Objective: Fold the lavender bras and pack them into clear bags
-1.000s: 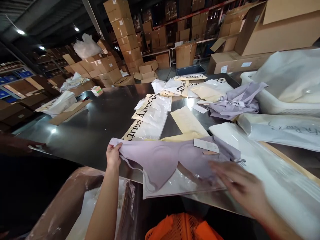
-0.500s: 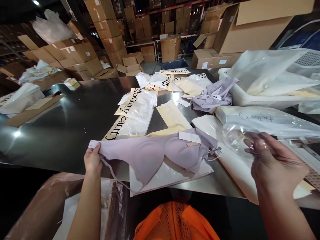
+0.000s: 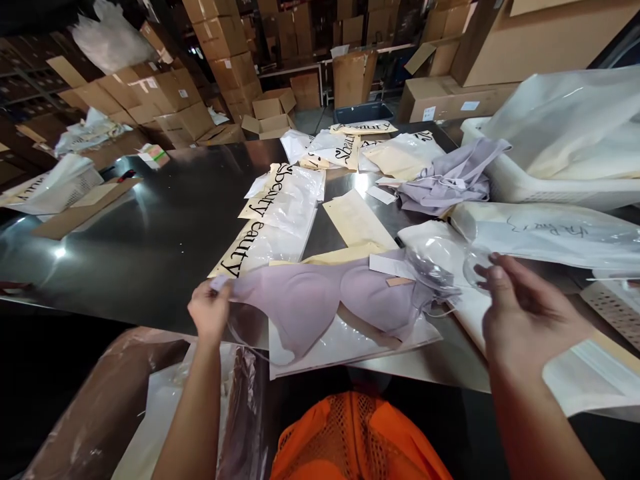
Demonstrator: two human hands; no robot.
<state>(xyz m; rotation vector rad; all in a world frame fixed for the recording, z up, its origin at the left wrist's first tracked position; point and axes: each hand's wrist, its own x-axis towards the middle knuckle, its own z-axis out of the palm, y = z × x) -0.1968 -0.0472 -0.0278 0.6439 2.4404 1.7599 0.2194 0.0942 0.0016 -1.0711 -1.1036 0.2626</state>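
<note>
A lilac bra [image 3: 300,303] lies spread with its cups facing up over white plastic bags [image 3: 320,357] at the table's near edge. My left hand [image 3: 211,310] pinches the band end at the bra's left. A white tag [image 3: 391,265] lies on the right cup. Above the bra's right end, my right hand [image 3: 530,313] grips a clear, rounded plastic piece [image 3: 435,257] between thumb and fingers. This see-through piece covers part of the right side of the bra; its exact shape is hard to make out.
Printed plastic bags [image 3: 273,217] and cream sheets [image 3: 357,220] lie beyond the bra on the dark table [image 3: 165,220]. More lilac garments [image 3: 445,180] sit beside a white basket [image 3: 545,190] at right. A plastic-lined box [image 3: 115,393] stands below the table edge at left.
My right hand has moved left, bringing the clear plastic piece over the bra's right end. My left hand still pinches the band. The camera view has shifted slightly.
</note>
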